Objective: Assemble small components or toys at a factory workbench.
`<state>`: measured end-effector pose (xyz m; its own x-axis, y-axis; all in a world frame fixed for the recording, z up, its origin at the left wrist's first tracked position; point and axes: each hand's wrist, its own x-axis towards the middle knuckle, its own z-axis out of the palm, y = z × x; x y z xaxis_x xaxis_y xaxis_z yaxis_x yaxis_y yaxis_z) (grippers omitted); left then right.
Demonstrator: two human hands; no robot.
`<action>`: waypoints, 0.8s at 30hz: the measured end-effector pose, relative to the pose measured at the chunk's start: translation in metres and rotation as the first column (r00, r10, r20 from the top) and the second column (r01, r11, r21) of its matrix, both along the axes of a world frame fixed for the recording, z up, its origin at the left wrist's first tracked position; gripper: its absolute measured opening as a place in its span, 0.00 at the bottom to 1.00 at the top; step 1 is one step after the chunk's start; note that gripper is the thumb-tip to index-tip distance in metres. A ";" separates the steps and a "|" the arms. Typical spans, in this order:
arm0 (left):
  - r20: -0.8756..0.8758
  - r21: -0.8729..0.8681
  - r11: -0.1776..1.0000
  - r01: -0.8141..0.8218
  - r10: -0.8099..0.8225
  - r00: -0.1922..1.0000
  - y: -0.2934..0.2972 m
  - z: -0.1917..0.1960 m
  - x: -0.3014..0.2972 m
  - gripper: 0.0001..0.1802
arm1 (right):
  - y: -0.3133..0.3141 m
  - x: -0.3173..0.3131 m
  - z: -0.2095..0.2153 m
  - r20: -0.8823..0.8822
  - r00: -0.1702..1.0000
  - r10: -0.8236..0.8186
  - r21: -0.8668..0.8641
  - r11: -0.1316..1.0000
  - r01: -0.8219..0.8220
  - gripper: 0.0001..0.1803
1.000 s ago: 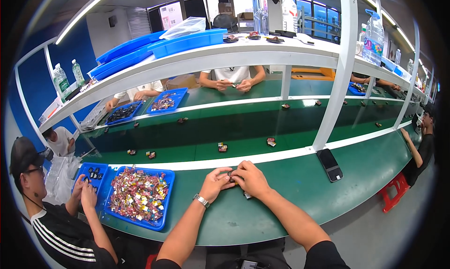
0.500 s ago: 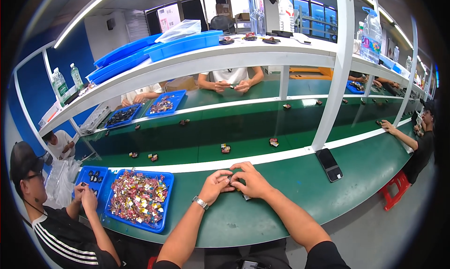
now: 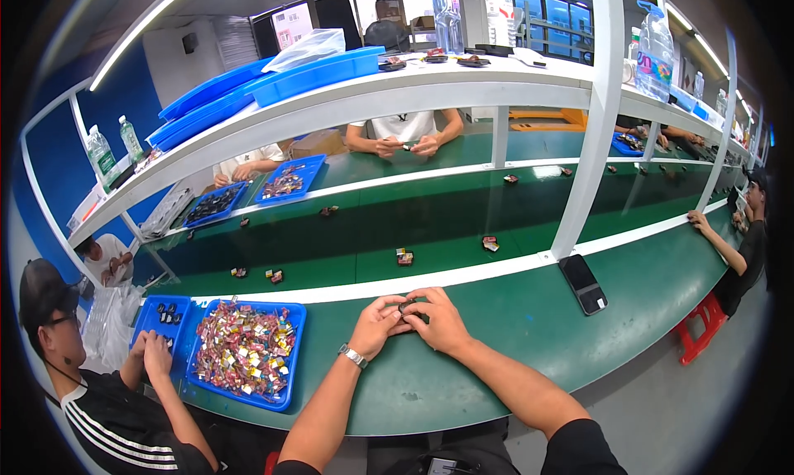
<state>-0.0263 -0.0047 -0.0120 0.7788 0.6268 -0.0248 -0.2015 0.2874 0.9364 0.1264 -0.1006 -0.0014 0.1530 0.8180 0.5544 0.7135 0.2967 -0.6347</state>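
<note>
My left hand (image 3: 377, 329), with a metal watch (image 3: 353, 356) on its wrist, and my right hand (image 3: 441, 323) meet above the green worktop. Between their fingertips is a small dark piece (image 3: 408, 307), mostly covered by the fingers, so its exact kind does not show. Both hands are closed on it. To the left of my hands, a blue tray (image 3: 299, 343) holds a heap of small parts (image 3: 244, 347) in red, white and yellow with wires.
Small wired assemblies (image 3: 404, 258) lie spaced out on the green belt (image 3: 356, 256) beyond a white rail. A black phone (image 3: 583, 285) rests at right, near a white post (image 3: 591, 128). A co-worker (image 3: 107, 392) sits at left beside another blue tray (image 3: 186, 314). Overhead runs a white shelf (image 3: 356, 107).
The small pale piece that lay under my right hand no longer shows. My right hand has turned slightly around the dark piece. Nearby assemblies on the belt have shifted right.
</note>
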 end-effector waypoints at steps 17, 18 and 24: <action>0.032 -0.003 1.000 -0.025 0.025 0.999 0.000 -0.004 0.001 0.15 | 0.002 -0.001 -0.006 -0.140 0.990 0.010 -0.021 1.000 -0.013 0.07; 0.037 0.000 0.999 -0.043 0.043 0.998 -0.001 -0.005 0.001 0.15 | 0.003 -0.002 -0.005 -0.140 0.990 0.009 -0.022 1.000 -0.012 0.07; 0.000 0.026 0.994 -0.110 0.110 0.994 -0.001 -0.003 0.002 0.15 | 0.006 -0.005 -0.002 -0.143 0.988 0.059 -0.012 0.998 -0.062 0.09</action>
<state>-0.0248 -0.0058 -0.0151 0.7047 0.7094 -0.0080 -0.2297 0.2387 0.9435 0.1216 -0.0947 -0.0030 0.1794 0.8372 0.5166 0.5966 0.3250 -0.7338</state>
